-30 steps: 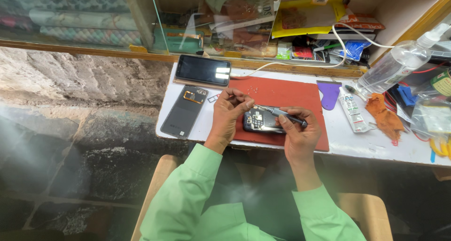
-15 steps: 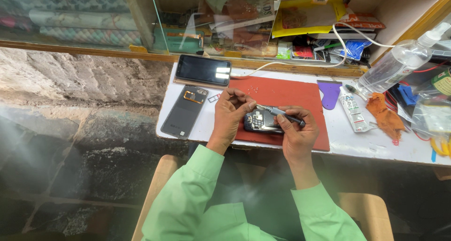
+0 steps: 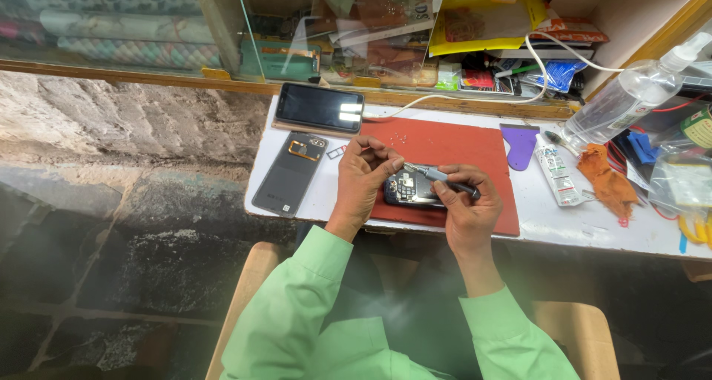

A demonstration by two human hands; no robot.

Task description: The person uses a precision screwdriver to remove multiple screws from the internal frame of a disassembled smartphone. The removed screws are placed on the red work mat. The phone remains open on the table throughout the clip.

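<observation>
An opened phone body (image 3: 410, 191) with its insides showing lies on a red work mat (image 3: 454, 152) on the white bench. My left hand (image 3: 363, 176) grips the phone's left end, fingers curled over it. My right hand (image 3: 463, 202) holds a small grey screwdriver (image 3: 430, 174), its tip pointing left onto the upper part of the phone. A dark back cover (image 3: 291, 174) lies to the left of the mat. A second phone (image 3: 320, 108) with a dark screen lies behind the cover.
A purple pry tool (image 3: 519, 143), a white glue tube (image 3: 555, 172) and an orange cloth (image 3: 607, 181) lie right of the mat. A clear spray bottle (image 3: 630, 98) leans at the right. Cluttered shelves and a white cable (image 3: 475, 94) fill the back. A stone floor is at left.
The hands and phone have barely moved; the screwdriver tip has shifted slightly on the phone.
</observation>
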